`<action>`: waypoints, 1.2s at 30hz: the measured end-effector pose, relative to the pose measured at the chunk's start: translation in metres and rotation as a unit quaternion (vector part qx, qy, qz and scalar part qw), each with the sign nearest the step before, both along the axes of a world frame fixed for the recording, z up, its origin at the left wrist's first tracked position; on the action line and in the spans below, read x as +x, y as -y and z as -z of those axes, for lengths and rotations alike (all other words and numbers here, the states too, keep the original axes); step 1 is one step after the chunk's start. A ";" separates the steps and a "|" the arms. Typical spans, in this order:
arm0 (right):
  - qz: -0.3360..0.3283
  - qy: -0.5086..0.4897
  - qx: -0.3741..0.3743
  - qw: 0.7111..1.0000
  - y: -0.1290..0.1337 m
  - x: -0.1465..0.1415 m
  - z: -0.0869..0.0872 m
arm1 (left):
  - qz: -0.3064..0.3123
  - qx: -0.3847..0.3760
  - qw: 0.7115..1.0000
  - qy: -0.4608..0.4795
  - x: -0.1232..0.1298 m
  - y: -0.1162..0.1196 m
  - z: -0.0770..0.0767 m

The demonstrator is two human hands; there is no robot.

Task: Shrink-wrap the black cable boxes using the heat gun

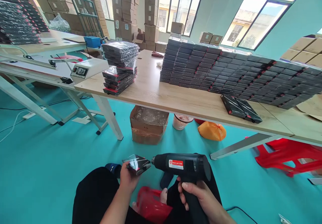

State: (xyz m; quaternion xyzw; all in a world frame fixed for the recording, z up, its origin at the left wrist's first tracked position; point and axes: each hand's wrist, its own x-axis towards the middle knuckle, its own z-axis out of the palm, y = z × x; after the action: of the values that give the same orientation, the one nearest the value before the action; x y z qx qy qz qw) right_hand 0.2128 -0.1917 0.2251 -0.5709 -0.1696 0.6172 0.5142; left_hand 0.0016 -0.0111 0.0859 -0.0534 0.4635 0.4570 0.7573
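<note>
My right hand [195, 193] is wrapped round the handle of a black heat gun [182, 163] with a red and white label. Its nozzle points left at a small black box [134, 163] with a shiny, film-like surface. That box is gripped in my left hand [128, 178], tilted, above my lap. Nozzle and box end are close together with a narrow gap. The fingers under the box are partly hidden.
A wooden table [151, 96] stands ahead, bearing a long wall of black boxes [226, 69], a shorter film-wrapped stack [119, 66] and two loose boxes [240, 108]. Below are a carton of clear film [148, 135] and an orange bag [212, 131]. Red stools [284, 157] lie right.
</note>
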 end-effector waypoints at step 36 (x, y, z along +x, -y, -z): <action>-0.027 -0.029 -0.046 0.998 0.010 0.026 -0.008 | 0.031 0.051 0.996 -0.062 -0.004 -0.001 0.017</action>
State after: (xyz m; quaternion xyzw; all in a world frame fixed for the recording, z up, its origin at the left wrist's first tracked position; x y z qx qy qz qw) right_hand 0.2391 -0.2016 0.2335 -0.5709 -0.1409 0.6546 0.4751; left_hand -0.0027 -0.0100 0.0691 0.0281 0.4867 0.4586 0.7430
